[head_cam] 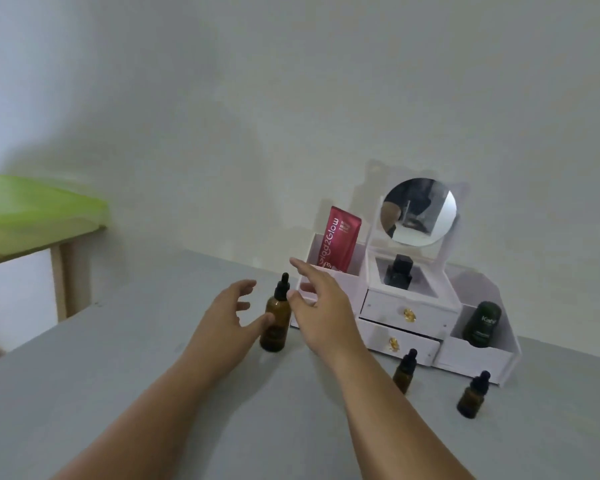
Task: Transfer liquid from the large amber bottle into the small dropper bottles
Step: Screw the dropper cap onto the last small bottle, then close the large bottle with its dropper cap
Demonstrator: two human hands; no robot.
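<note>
Large bottle [276, 318] upright on table [153, 341], btwn left hand [227, 311] & right hand [321, 306], organiser [478, 358] behind-right by wall, tube [338, 240] in its left compartment, small dropper bottle [404, 372] in front of organiser, second small dropper bottle [473, 396] to its right.

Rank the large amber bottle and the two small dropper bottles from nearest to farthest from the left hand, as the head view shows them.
1. large amber bottle, just right of the left hand, at its thumb.
2. left dropper bottle, in front of the lower drawer.
3. right dropper bottle, farthest right.
</note>
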